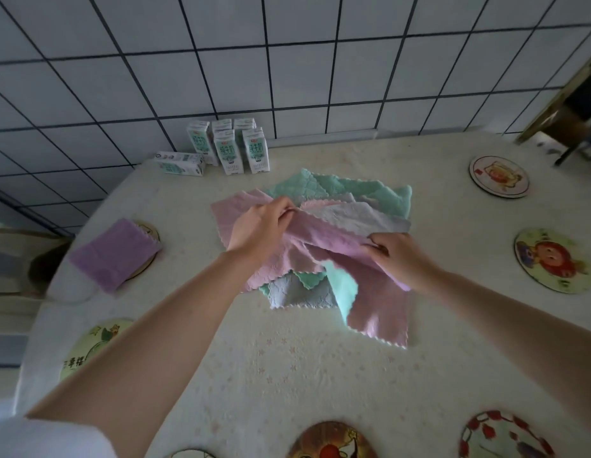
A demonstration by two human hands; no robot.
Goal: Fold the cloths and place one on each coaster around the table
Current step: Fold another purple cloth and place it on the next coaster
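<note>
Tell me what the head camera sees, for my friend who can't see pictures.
Two hands, left hand and right hand, lift a purple cloth from a pile of cloths on a table. One folded purple cloth already covers a coaster; other coasters sit bare.

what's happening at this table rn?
A person is folding cloths. Both the left hand and the right hand grip a purple cloth lifted off the mixed pile mid-table. One folded purple cloth already sits on the far-left coaster; the other visible coasters, like the one at right, are bare.
</note>
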